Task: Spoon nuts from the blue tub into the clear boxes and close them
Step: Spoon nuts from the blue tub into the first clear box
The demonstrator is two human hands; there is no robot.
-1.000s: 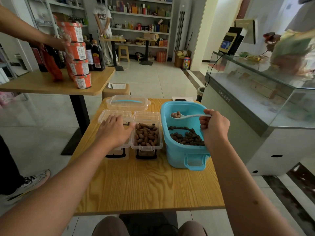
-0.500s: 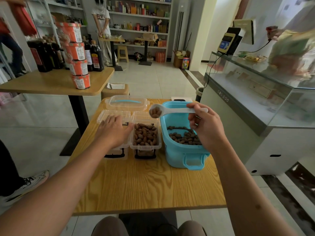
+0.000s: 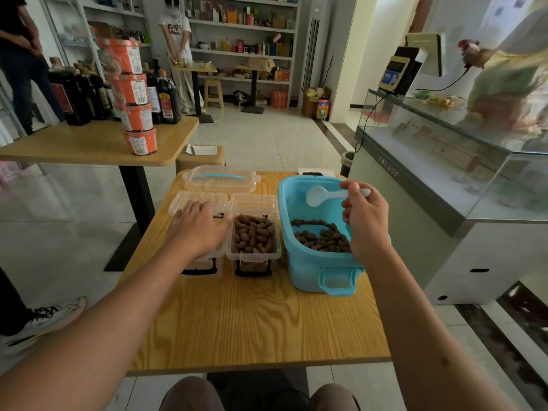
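A blue tub (image 3: 311,271) with brown nuts (image 3: 323,241) in its bottom stands at the right of the wooden table (image 3: 252,321). My right hand (image 3: 366,221) holds a white spoon (image 3: 323,195) over the tub; the spoon's bowl looks empty. Left of the tub is a clear box (image 3: 253,256) full of nuts, its lid hinged open behind it. My left hand (image 3: 197,229) lies flat on a second clear box (image 3: 204,268) further left, hiding its contents.
A clear lid with a blue handle (image 3: 222,178) lies at the table's far edge. A glass counter (image 3: 444,185) stands close on the right. To the left is another table (image 3: 98,146) with stacked orange tubs and dark bottles; people stand beyond.
The spoon carried nuts over the filled clear box half a second ago; now it is back above the blue tub and looks empty. My left hand has stayed on the left box.
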